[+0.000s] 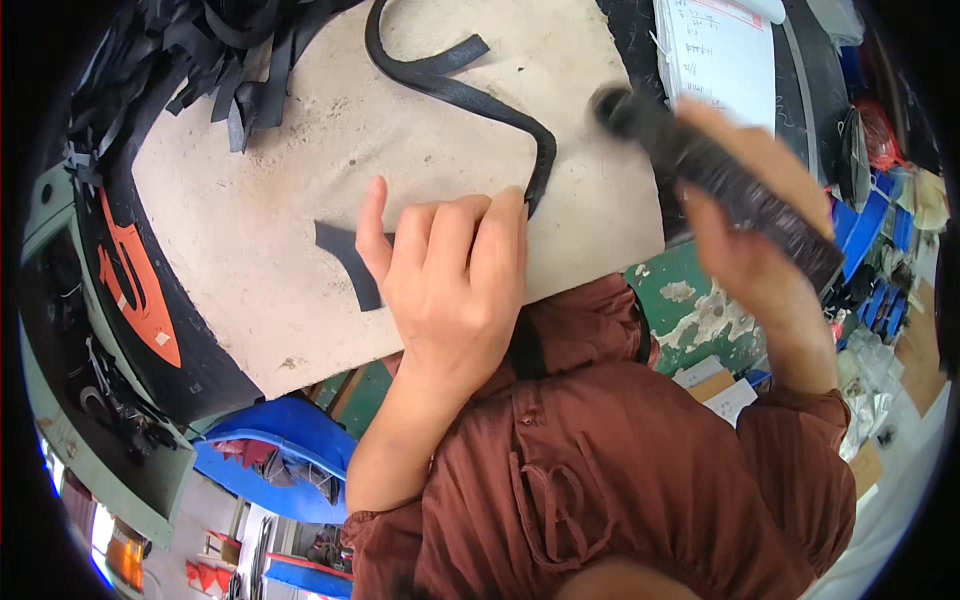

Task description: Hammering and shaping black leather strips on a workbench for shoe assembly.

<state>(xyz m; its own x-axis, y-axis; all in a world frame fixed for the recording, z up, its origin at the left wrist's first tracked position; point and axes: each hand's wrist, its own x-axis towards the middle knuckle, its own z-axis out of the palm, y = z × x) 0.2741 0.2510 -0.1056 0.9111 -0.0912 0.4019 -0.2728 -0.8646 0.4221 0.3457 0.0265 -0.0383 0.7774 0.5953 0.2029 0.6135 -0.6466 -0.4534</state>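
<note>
The left hand (455, 270) is half curled, palm down, its index-side fingertips at the lower end of a long black strip (478, 100); whether they pinch or only press it is hidden. The right hand (785, 165) is closed around a dark tool (735, 185), blurred but hammer-like, its rounded end beyond the strip's bend. The strip lies in an S-like curve on a pale board (250, 210).

To work well here, I would pin the strip flat close to the bend, ease the curve round without kinks, and hold the left fingertips clear of the tool's path, bringing its end down square and lightly.

A short black piece (352, 265) lies just beside the left hand and could get caught under it. A heap of black strips (230, 60) crowds the board's far left corner. An orange cut-out (145, 290) rests on the dark table (205, 375); a notepad (725, 60) sits beyond the tool.
</note>
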